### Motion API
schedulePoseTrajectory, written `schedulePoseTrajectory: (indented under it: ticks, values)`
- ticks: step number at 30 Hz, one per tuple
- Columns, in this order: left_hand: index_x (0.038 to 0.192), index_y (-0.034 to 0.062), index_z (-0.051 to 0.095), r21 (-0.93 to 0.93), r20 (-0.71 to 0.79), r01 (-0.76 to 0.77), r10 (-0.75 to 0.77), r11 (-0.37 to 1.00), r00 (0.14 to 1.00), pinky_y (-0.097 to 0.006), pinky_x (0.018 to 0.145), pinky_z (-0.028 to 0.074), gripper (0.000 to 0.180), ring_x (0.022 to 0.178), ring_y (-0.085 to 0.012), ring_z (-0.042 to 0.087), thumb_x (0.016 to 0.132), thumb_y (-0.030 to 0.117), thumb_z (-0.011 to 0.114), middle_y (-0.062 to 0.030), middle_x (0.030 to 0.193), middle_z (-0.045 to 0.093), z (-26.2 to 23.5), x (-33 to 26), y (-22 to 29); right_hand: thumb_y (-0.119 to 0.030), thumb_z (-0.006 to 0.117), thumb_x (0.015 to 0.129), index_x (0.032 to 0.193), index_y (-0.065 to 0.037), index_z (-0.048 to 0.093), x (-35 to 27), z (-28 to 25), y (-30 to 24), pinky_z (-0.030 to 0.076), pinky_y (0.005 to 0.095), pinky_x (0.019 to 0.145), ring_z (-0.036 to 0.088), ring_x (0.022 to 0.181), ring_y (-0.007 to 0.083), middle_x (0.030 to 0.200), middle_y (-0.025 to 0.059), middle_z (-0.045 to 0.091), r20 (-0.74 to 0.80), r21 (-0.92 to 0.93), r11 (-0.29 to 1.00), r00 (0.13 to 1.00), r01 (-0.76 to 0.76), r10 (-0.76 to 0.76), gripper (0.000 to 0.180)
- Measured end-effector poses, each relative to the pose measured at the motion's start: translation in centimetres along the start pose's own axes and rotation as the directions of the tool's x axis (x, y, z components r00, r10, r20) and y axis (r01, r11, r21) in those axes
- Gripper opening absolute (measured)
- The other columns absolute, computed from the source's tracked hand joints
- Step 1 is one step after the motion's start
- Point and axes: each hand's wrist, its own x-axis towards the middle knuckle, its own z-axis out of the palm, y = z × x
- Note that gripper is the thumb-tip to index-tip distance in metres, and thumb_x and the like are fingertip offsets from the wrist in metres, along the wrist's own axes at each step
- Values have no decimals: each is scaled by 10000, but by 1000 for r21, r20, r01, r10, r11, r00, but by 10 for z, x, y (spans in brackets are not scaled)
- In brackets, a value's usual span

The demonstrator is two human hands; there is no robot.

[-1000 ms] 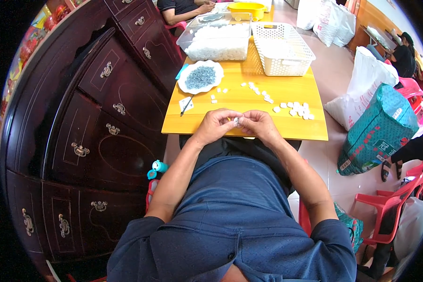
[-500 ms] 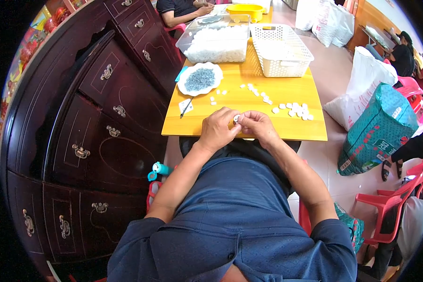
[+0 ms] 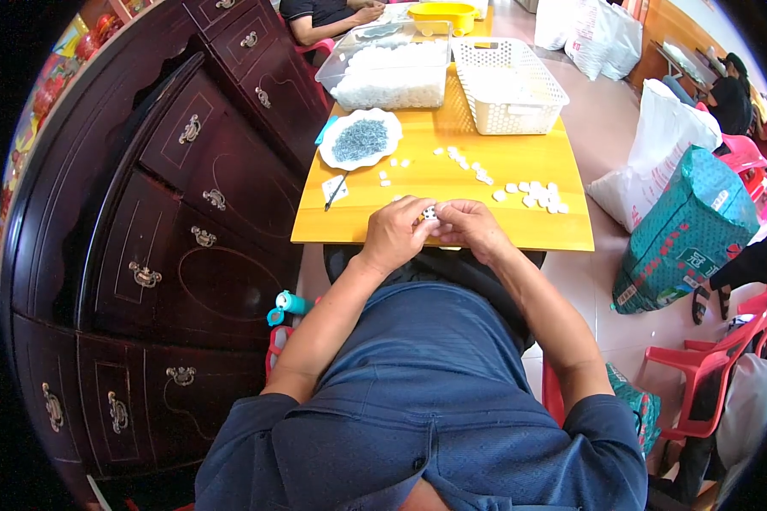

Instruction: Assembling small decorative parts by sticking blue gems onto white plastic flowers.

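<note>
Over the near edge of the yellow table (image 3: 358, 221), my left hand (image 3: 394, 230) and my right hand (image 3: 473, 226) meet, fingertips pinched together. Between them is a small white piece with dark spots (image 3: 429, 214), gripped by both hands; its exact kind is too small to tell. Beyond my hands lie small white pieces (image 3: 458, 157) in a loose line, and a cluster of similar white pieces (image 3: 537, 194) sits to the right. A scalloped white dish (image 3: 392, 152) holds many small dark-grey pieces. A dark pen-like tool (image 3: 336, 192) rests on a small card left of my hands.
At the far side stand a clear plastic bin (image 3: 439, 81) of white pieces and a white perforated basket (image 3: 511, 119). Dark wooden drawers (image 3: 162, 221) flank the left. On the right floor are a teal sack (image 3: 686, 230) and a red chair (image 3: 699, 362). Another person (image 3: 324, 21) sits beyond.
The small piece between my fingertips has turned, showing more of its dark-spotted face. Both hands stay in nearly the same place.
</note>
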Motion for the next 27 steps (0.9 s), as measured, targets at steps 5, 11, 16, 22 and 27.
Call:
schedulePoseTrajectory:
  ticks: [5,11,16,22,27]
  values:
    - [1007,30,688,38,-18,-36,37,999,999,-405,732,546,223,851,-333,681,806,114,734,-143,936,706,1,1,-2,-255,640,976,902,-65,707,4,-1,5,523,226,675,658,752,87,856,16,709,-14,-14,999,999,45,-45,215]
    - [1000,37,690,34,-40,-70,72,997,997,-403,720,544,197,827,-328,680,819,110,717,-139,904,706,2,0,-4,-248,640,972,908,-60,715,5,2,10,516,228,668,651,740,89,847,15,707,-42,-31,995,995,92,-93,212]
    - [983,34,695,11,-41,-67,67,998,997,-399,702,544,170,801,-324,680,833,111,707,-139,884,705,2,-1,-8,-242,637,971,889,-48,717,4,4,11,506,227,659,626,703,79,811,14,700,-52,-45,993,992,113,-115,225]
    - [987,24,695,-49,-41,-18,16,999,999,-386,687,545,181,779,-312,685,831,111,719,-143,875,704,1,0,-3,-219,634,965,859,-29,711,5,6,13,489,226,639,596,670,72,769,13,683,-86,-43,987,984,153,-156,231]
    - [1019,13,686,-149,4,117,-118,982,993,-368,660,547,221,735,-271,694,818,89,737,-149,889,705,-1,0,4,-198,621,992,911,-46,703,11,-2,19,484,208,632,579,667,64,788,-3,674,-58,-120,971,974,209,-217,191]
